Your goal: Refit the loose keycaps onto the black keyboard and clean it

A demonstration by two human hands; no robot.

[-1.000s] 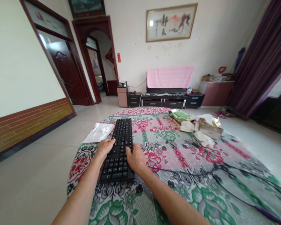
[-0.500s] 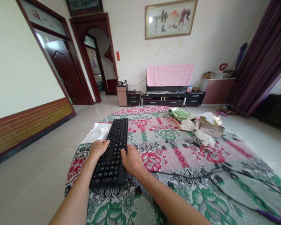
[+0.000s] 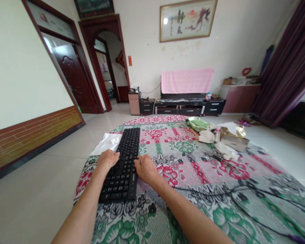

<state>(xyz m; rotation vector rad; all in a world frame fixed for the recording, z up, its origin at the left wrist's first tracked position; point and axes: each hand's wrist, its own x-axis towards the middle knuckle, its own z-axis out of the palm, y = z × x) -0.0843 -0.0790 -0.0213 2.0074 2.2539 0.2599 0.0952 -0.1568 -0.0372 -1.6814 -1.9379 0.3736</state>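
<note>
A black keyboard (image 3: 128,145) lies lengthwise on a round table covered with a floral cloth (image 3: 193,176), near its left edge. My left hand (image 3: 107,159) rests on the keyboard's left side with its fingers curled over the keys. On the right side, my right hand (image 3: 145,168) has its fingers bent against the edge. Both hands hold the keyboard between them at about its middle. The near end of the keyboard points toward me.
A white sheet or bag (image 3: 105,144) lies just left of the keyboard's far end. Farther right sit a green packet (image 3: 199,123), crumpled tissues and a gold box (image 3: 234,140). A black cable (image 3: 244,200) snakes across the cloth at right. A low TV cabinet (image 3: 183,106) stands beyond.
The keyboard's near end has swung to the left, toward the table's edge, with both hands on it. The hands now sit a little farther from me along the keyboard.
</note>
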